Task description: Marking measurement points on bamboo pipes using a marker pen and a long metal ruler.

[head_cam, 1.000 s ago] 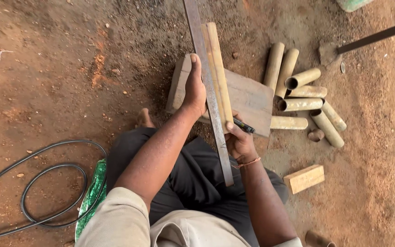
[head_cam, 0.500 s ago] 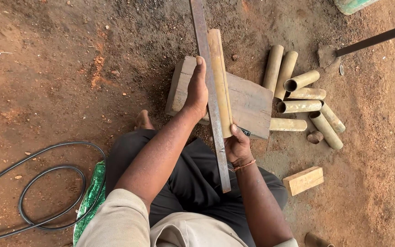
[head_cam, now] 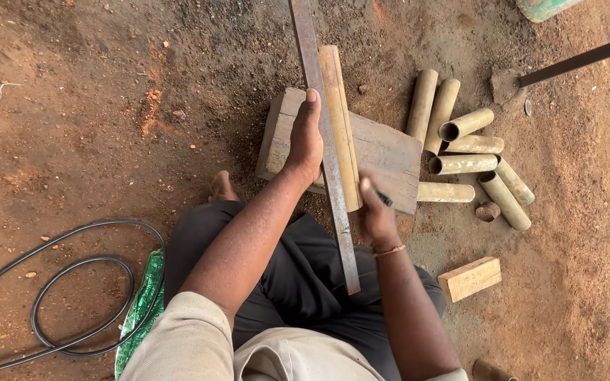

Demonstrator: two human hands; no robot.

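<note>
A long flat metal bar (head_cam: 325,137) lies lengthwise over a yellowish bamboo piece (head_cam: 339,120), both resting on a wooden block (head_cam: 390,155) on the dirt. My left hand (head_cam: 306,137) presses flat on the block, its fingers against the bar's left edge. My right hand (head_cam: 374,212) is at the near end of the bamboo piece, closed around a small dark tool (head_cam: 385,200) whose tip pokes out toward the block. The bar's near end reaches over my lap.
Several cut bamboo tubes (head_cam: 464,144) lie in a heap right of the block. A small wooden offcut (head_cam: 469,278) lies near my right knee. A black cable (head_cam: 72,282) loops at left beside a green bag (head_cam: 142,303). A dark rod (head_cam: 580,58) crosses the upper right.
My right hand has slid slightly along the near end of the bamboo piece with the dark tool. The left hand, bar and block have stayed in place.
</note>
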